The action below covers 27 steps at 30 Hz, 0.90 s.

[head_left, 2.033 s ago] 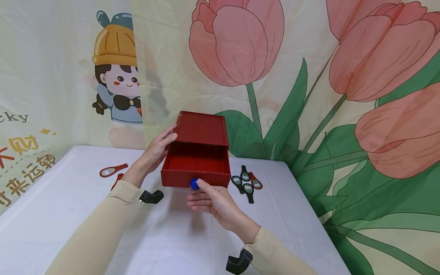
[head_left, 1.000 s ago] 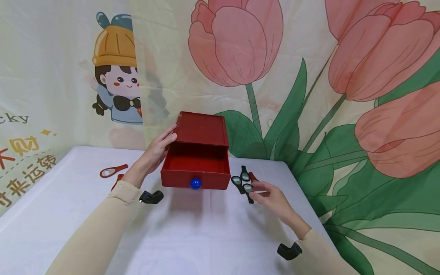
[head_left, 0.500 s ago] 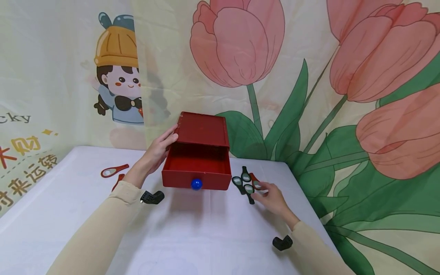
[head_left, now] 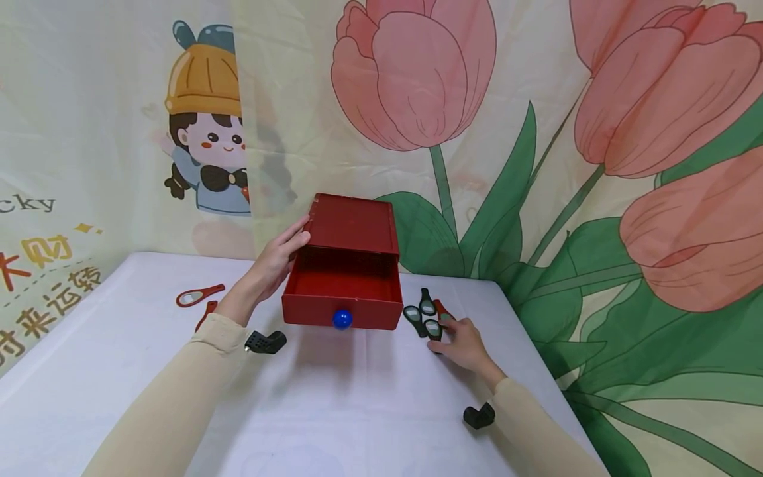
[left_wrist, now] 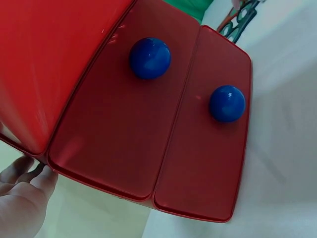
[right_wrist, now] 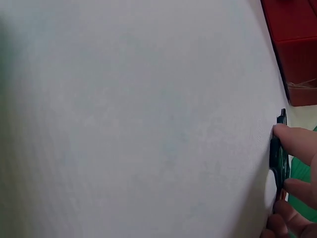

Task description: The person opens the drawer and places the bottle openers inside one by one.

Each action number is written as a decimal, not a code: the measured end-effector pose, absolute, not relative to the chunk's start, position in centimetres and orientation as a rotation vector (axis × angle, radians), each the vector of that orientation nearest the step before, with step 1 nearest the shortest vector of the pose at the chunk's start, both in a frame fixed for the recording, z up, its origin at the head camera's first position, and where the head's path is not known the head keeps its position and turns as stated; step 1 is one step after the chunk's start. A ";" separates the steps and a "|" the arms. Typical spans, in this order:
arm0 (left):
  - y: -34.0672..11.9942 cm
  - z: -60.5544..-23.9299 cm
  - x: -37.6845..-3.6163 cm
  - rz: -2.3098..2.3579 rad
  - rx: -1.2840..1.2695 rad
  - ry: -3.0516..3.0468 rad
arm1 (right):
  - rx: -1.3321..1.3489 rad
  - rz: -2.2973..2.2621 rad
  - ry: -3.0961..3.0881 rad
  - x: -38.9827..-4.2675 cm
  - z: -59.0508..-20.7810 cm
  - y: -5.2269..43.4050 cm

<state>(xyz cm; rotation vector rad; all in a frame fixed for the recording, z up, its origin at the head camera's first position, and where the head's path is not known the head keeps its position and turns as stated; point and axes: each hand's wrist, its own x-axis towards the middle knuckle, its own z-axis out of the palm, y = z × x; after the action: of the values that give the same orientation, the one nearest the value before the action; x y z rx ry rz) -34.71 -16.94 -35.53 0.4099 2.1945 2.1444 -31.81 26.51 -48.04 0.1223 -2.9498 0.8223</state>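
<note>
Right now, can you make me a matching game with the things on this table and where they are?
Things:
1. blue knob
2. left hand
3. right hand
4. red tag

Places:
A. on the small dark tags right of the box
B. on the front of the pulled-out drawer
C. alone on the cloth, left of the box
D. against the red box's left side

Pairs: 1-B, 2-D, 3-A, 4-C

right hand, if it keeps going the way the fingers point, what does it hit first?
The right hand points up-left at the cluster of small tags beside the drawer. Its fingertips already touch the nearest black tag, so that comes first. Beyond lie the other tags, then probably the red drawer box; depth is unclear.
</note>
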 end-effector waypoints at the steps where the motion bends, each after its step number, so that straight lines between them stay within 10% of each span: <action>1: -17.0 -35.5 -34.7 2.144 0.411 2.194 | 0.130 0.811 -2.964 -31.8 -48.0 26.6; 27: -17.1 -35.7 -34.6 2.133 0.431 2.207 | 0.327 0.795 -3.178 -32.2 -44.6 28.8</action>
<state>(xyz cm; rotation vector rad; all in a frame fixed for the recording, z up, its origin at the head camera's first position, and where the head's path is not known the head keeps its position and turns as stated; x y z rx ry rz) -34.57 -17.06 -35.67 0.4310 2.2070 2.1333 -32.23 28.80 -44.59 0.3265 -3.1783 0.7952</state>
